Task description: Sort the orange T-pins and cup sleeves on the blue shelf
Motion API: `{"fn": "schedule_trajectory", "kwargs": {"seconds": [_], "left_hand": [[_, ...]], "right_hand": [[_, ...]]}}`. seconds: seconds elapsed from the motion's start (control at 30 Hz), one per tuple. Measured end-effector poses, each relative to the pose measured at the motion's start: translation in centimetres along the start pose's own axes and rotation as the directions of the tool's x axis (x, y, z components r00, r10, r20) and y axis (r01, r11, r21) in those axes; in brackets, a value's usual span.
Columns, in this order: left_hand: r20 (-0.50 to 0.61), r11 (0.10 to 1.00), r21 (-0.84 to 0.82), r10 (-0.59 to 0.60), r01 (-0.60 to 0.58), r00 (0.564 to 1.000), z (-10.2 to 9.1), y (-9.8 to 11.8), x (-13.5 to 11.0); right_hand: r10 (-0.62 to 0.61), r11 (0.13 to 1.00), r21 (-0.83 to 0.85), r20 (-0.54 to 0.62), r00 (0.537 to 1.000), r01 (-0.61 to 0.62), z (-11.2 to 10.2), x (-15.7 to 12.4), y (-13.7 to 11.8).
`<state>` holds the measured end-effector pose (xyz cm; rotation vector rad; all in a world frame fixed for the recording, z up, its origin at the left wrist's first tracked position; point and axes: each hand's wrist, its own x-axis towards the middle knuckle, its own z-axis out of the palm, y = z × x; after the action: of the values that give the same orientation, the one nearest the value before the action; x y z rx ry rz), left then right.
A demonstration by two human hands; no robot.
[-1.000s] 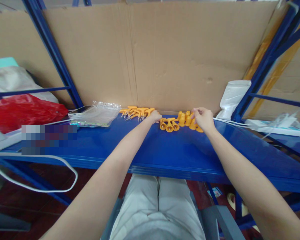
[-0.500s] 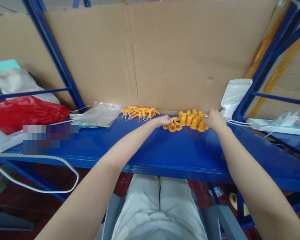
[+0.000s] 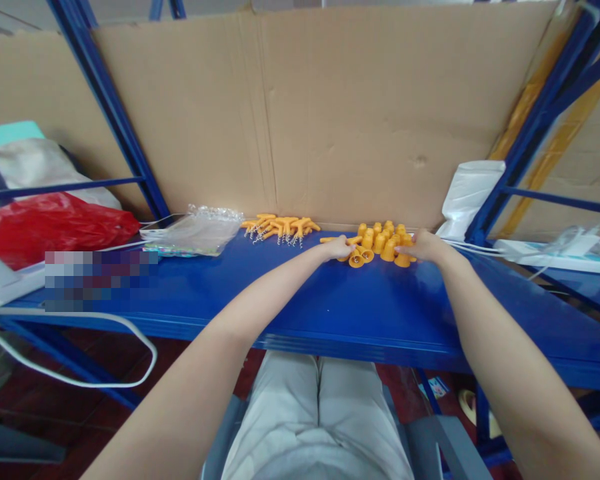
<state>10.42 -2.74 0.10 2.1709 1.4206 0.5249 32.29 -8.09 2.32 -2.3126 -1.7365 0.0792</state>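
Observation:
My left hand [image 3: 338, 248] is at the left side of several yellow corkscrews [image 3: 356, 259], which lie with their bell mouths toward me. Its fingers are closed at one of them, whose yellow handle [image 3: 329, 239] pokes out behind the hand. Just right of these, yellow bell-shaped cups [image 3: 387, 250] stand mouth down in a cluster. At the cluster's right end, my right hand [image 3: 426, 247] has its thumb and fingers around a yellow cup [image 3: 403, 260]; the far fingers are partly hidden. Yellow T-handles with metal spirals [image 3: 283, 228] form a pile farther left.
Clear plastic bags [image 3: 200, 230] lie left of the handle pile on the blue shelf [image 3: 290, 300]. A cardboard sheet [image 3: 355, 120] closes off the back. White wrapping [image 3: 473, 197] leans by the right post, near cables and a power strip [image 3: 560, 257]. A red bag [image 3: 55, 223] is far left.
My left hand has moved slightly right, and the lying corkscrews have shifted right with it. My right hand has come lower and closer to me, its thumb now at the nearest cups.

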Motion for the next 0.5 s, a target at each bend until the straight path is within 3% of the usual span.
{"fn": "schedule_trajectory", "kwargs": {"seconds": [0.17, 0.3, 0.5], "left_hand": [[0.082, 0.996, 0.035, 0.076, -0.080, 0.994, -1.9, -0.6, 0.5], [-0.094, 0.987, 0.108, 0.133, -0.123, 0.987, -4.6, -2.4, 1.0], [-0.299, 0.961, 0.272, 0.041, 0.044, 0.953, -7.9, -6.9, 1.0]], "right_hand": [[-0.134, 0.991, 0.037, 0.081, 0.988, 0.131, 0.6, -0.1, -0.1], [-0.100, 0.995, 0.023, 0.087, 0.991, 0.099, 1.3, 0.0, 0.0], [-0.108, 0.994, -0.011, 0.114, 0.988, 0.110, 1.6, -0.1, -0.1]]}}
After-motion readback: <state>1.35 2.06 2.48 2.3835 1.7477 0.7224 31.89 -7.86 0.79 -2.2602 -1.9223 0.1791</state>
